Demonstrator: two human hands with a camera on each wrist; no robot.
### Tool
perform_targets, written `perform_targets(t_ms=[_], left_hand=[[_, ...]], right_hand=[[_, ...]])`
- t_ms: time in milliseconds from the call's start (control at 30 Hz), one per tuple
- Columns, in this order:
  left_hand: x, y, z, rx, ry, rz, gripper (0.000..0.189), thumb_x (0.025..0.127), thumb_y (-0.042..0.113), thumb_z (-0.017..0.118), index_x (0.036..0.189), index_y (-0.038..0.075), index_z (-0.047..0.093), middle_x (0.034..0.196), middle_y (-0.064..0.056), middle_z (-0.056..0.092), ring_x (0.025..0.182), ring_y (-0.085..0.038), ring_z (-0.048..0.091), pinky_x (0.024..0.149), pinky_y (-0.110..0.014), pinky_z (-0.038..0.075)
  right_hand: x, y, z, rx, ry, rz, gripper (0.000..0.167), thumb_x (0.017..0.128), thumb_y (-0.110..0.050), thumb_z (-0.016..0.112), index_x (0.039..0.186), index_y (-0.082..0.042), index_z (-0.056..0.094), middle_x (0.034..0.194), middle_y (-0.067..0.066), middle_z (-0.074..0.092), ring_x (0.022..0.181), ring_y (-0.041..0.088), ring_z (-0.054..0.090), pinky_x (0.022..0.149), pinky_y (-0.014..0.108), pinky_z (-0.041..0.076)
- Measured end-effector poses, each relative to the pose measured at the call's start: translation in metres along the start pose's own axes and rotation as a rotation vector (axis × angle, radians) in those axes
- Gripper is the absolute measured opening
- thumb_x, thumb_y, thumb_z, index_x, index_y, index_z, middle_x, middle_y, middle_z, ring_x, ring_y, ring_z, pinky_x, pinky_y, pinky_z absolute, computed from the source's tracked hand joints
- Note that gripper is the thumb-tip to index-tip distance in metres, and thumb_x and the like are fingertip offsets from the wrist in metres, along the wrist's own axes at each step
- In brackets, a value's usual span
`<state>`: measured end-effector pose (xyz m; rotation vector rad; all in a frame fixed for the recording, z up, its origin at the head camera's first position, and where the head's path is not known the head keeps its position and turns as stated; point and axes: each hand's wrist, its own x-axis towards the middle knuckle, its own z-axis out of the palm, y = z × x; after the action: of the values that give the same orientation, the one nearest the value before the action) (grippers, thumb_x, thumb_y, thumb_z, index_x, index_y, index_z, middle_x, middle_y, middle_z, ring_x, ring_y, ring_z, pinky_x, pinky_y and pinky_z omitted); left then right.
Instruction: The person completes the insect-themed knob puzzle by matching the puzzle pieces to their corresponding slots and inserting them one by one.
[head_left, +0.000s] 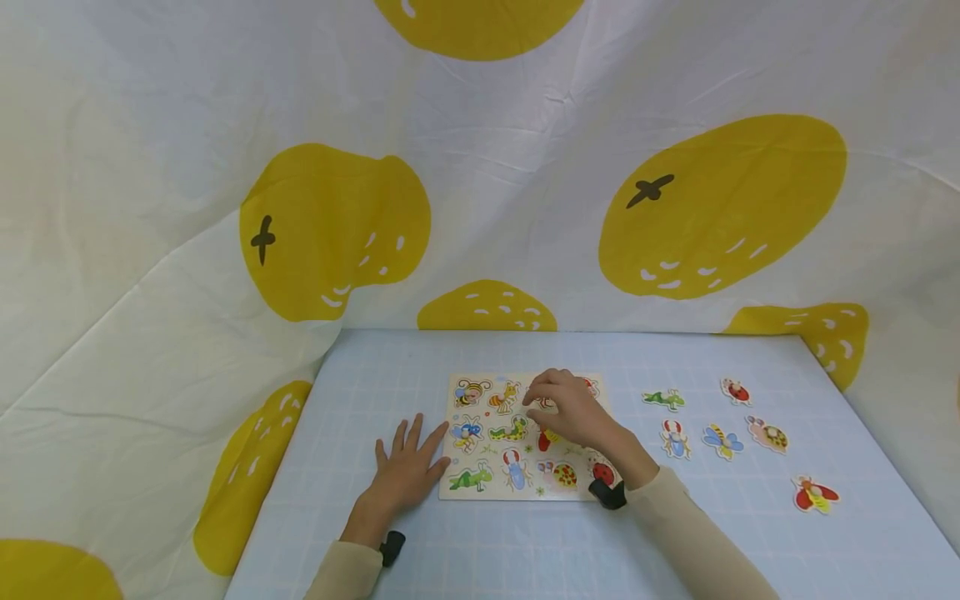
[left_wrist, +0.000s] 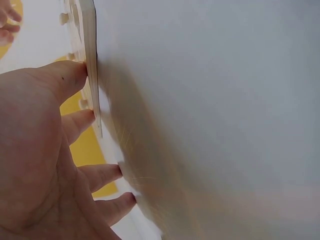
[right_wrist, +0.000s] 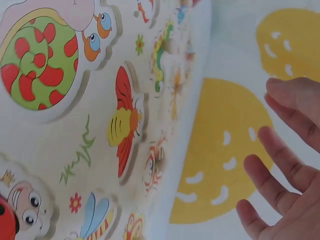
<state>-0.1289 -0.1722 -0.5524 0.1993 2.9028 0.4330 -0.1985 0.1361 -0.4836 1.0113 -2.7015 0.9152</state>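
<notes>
A wooden peg puzzle board point(head_left: 517, 497) with printed insects lies in the middle of the table. My left hand point(head_left: 408, 471) rests at its left side, fingers spread. In the left wrist view, the thumb and index fingertip touch the board's edge point(left_wrist: 91, 50), while other fingertips meet the table; several pegs point(left_wrist: 64, 18) stand up from the board. My right hand point(head_left: 570, 408) hovers over the board's upper right part with loosely bent fingers. The right wrist view shows these fingers point(right_wrist: 272, 185) apart and holding nothing, near the printed snail point(right_wrist: 40, 65) and red-winged insect point(right_wrist: 125, 120).
Loose pieces lie right of the board: a grasshopper point(head_left: 663, 400), a ladybug point(head_left: 736, 391), a blue beetle point(head_left: 675, 439), a blue-winged insect point(head_left: 723, 441), a snail point(head_left: 767, 434) and a red-winged insect point(head_left: 815, 494). A white cloth point(head_left: 517, 217) with yellow fruit hangs behind the table.
</notes>
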Motion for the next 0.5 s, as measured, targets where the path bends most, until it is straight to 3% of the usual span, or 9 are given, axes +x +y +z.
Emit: perform_targets(t_ms=[233,500], left_hand=[[-0.002,0.002,-0.001,-0.013,0.004,0.005,0.061,0.102,0.046,0.055,0.157,0.027,0.036,0.164,-0.019,0.016,0.149,-0.046,0.007,0.107,-0.077,0.003],[-0.003,0.002,-0.001,0.005,0.012,0.011,0.061,0.102,0.046,0.054,0.157,0.026,0.036,0.164,-0.019,0.017,0.149,-0.046,0.008,0.107,-0.077,0.004]], right_hand=[[-0.016,0.004,-0.01,-0.018,0.074,0.021,0.013,0.085,-0.017,0.082,0.095,-0.022,0.075,0.105,-0.003,0.065,0.1,0.021,0.058,0.086,0.051,0.043],[-0.034,0.006,-0.021,0.005,0.127,0.055,0.014,0.084,-0.013,0.082,0.095,-0.017,0.076,0.105,-0.002,0.066,0.101,0.023,0.058,0.088,0.052,0.04]])
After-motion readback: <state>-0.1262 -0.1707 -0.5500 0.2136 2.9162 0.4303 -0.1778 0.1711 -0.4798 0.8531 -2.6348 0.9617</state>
